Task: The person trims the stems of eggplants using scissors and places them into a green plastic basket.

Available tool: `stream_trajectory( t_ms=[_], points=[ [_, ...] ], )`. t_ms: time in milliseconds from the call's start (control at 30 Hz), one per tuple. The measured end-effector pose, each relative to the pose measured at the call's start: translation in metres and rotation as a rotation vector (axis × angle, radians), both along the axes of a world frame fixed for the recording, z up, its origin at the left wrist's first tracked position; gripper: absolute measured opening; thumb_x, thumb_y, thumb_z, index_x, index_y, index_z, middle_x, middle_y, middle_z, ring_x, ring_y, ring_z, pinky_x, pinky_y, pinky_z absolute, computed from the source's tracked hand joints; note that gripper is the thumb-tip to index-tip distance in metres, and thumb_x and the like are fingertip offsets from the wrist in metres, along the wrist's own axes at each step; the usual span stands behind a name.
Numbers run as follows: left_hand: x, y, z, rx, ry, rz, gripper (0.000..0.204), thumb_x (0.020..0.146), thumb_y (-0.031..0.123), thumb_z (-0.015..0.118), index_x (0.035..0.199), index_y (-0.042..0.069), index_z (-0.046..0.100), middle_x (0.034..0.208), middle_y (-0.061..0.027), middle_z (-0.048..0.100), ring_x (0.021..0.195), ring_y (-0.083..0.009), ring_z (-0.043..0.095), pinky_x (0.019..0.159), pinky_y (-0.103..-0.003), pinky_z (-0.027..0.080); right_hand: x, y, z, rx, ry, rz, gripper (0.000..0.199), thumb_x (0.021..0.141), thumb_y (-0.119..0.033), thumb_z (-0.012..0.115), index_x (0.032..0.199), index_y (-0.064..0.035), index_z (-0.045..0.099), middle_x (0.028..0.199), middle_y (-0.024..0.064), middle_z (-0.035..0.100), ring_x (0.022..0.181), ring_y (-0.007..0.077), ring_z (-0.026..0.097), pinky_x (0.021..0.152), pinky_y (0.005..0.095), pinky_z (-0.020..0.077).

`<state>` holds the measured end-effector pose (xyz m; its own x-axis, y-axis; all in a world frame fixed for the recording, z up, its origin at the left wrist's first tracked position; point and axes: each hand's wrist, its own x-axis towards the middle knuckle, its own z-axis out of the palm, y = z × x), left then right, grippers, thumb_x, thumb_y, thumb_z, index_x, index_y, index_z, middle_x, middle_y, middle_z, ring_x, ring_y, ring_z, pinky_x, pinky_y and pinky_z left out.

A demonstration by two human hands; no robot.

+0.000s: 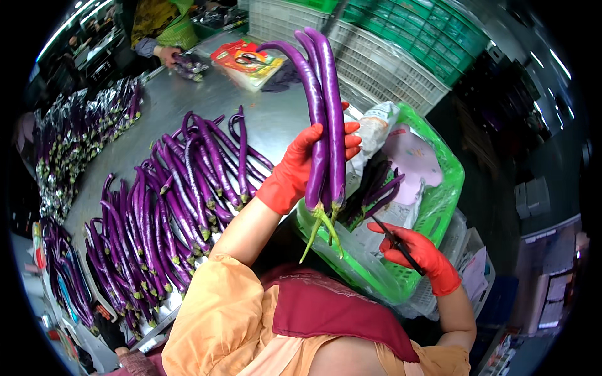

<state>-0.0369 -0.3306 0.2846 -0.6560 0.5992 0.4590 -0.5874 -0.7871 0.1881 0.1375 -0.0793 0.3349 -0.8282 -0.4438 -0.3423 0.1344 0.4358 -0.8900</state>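
Left hand (307, 164): red-gloved, raised, fingers wrapped round a bunch of long purple eggplants (323, 106); held upright, green stems (323, 229) pointing down.
Eggplants, position: in the air above the near edge of the green basket (442, 200), clear of the table (251, 109).
Right hand (419, 250): red-gloved, lower and to the right, over the basket rim; closed on a thin dark tool (395, 241), probably a small knife, though the blade was too slim to tell.
Basket contents: more purple eggplants (379, 191), white paper and a pale pink sheet.
Table: grey metal, carrying a large heap of loose eggplants (182, 194) at left centre.
Far left: rows of bagged eggplants (81, 135) along the table edge.
Behind: white crates (370, 59) and green crates (426, 28) stacked.
Far end: another person's hand (168, 55) rested on a small bundle.
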Motion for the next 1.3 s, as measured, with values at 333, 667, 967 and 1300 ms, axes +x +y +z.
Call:
stream_trajectory(
  t_ms=[333,667,967,1300],
  points=[
    [0.011,0.106,0.012,-0.020,-0.034,-0.232,0.067,0.085,0.015,0.064,0.141,0.003,0.030,0.132,-0.0233,0.048,0.112,-0.0350,0.057,0.101,-0.044,0.044,0.029,0.042,0.016,0.243,0.186,-0.044,0.057,0.079,-0.033,0.071,0.129,-0.0130,0.053,0.080,0.0081,0.056,0.074,0.0197,0.052,0.069,0.0316,0.0420],
    [0.022,0.154,0.000,-0.131,-0.049,-0.184,0.073,0.081,0.021,0.070,0.142,0.008,0.030,0.128,-0.0186,0.052,0.109,-0.0311,0.058,0.098,-0.043,0.045,0.044,0.086,-0.003,0.196,0.183,-0.144,0.052,0.080,-0.028,0.071,0.126,-0.0093,0.055,0.078,0.0098,0.055,0.070,0.0163,0.051,0.065,0.0319,0.0418],
    [0.014,0.173,-0.020,-0.451,0.172,0.024,0.069,0.081,0.016,0.069,0.139,0.008,0.032,0.117,-0.0142,0.056,0.104,-0.0274,0.061,0.092,-0.041,0.049,0.034,0.128,-0.035,0.572,0.202,-0.179,0.035,0.084,-0.027,0.065,0.109,-0.0026,0.064,0.085,0.0166,0.066,0.071,0.0254,0.062,0.065,0.0343,0.0476],
    [0.007,0.199,-0.033,-0.599,0.215,0.073,0.060,0.080,0.011,0.068,0.130,0.002,0.034,0.115,-0.0192,0.055,0.099,-0.0288,0.063,0.086,-0.040,0.052,0.022,0.141,-0.019,0.741,0.479,0.081,0.033,0.081,-0.023,0.062,0.109,-0.0058,0.061,0.087,0.0184,0.063,0.084,0.0357,0.059,0.073,0.0428,0.0457]
  ],
)
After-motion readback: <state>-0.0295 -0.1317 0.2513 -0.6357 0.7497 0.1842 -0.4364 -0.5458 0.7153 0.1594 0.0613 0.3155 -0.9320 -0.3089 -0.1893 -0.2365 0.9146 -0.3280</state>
